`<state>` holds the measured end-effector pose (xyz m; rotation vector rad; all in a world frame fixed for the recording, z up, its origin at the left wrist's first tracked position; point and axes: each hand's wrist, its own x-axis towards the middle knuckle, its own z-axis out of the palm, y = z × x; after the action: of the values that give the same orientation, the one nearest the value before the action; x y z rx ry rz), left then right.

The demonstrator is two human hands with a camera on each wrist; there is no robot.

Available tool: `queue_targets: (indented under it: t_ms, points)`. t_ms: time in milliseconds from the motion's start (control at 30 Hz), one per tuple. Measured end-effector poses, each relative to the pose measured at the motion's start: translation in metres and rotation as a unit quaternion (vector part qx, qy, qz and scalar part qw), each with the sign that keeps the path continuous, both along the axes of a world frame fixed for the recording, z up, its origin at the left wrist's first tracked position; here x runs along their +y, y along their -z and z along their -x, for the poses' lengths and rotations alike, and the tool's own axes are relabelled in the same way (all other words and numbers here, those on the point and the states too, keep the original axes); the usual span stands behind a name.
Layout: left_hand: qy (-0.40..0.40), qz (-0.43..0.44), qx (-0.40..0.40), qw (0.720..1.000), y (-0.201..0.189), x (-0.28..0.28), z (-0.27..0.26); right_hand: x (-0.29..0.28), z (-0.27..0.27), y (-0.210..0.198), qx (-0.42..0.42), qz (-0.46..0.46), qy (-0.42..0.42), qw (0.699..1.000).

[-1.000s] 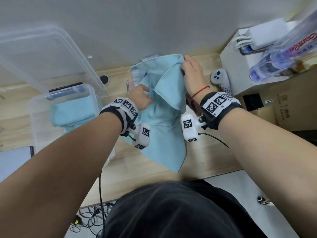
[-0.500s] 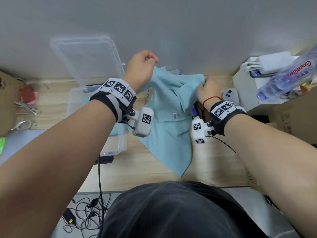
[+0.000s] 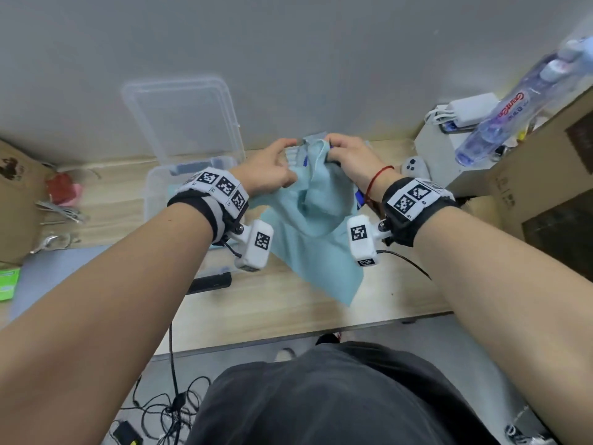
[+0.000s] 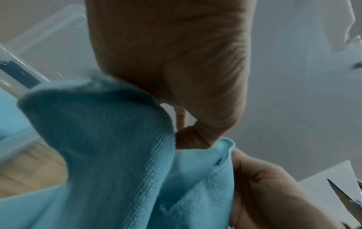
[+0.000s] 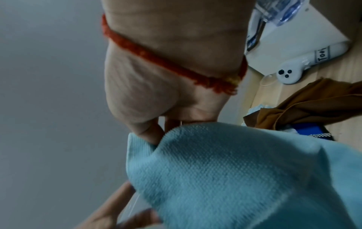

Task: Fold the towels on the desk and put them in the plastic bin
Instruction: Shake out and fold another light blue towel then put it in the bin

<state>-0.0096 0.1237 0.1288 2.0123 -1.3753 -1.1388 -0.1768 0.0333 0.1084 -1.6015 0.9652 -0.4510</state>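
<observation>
Light blue towel (image 3: 316, 232) held up off the surface (image 3: 288, 313) at the far edge, near the wall, bunched and creased at the top. Long axis running from the far top edge down toward the person, free lower corner pointing near and slightly right, hanging over the wood. Left hand (image 3: 269, 170) with grip clenched on the towel's upper left part, fingers curled into the cloth. Right hand (image 3: 348, 157) pinching the upper right edge, close beside the left. Clear plastic bin (image 3: 154, 194) to the left on the surface, just beside the towel, a folded blue towel (image 3: 175, 189) inside, its lid (image 3: 181, 114) propped against the wall behind. White controller (image 3: 414, 167) to the right, near the right wrist.
</observation>
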Motion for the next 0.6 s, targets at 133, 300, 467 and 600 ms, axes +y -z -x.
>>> queue_targets:
  t_ms: [133, 300, 467, 600]
  points:
    - [0.1, 0.044, -0.066, 0.992, 0.015, 0.032, -0.006, 0.053, -0.003, -0.002, -0.013, -0.051, -0.013, 0.999]
    - [0.181, 0.044, -0.117, 0.975, 0.038, 0.06, -0.004, 0.094, 0.005, 0.0, 0.038, -0.022, -0.025, 0.999]
    - [0.14, 0.056, -0.13, 0.98, 0.037, 0.081, 0.004, 0.106, 0.026, 0.003, 0.19, 0.148, -0.009, 0.97]
    - [0.112, 0.097, -0.155, 0.977, 0.022, 0.091, 0.007, 0.111, 0.042, 0.002, 0.291, 0.233, 0.022, 0.928]
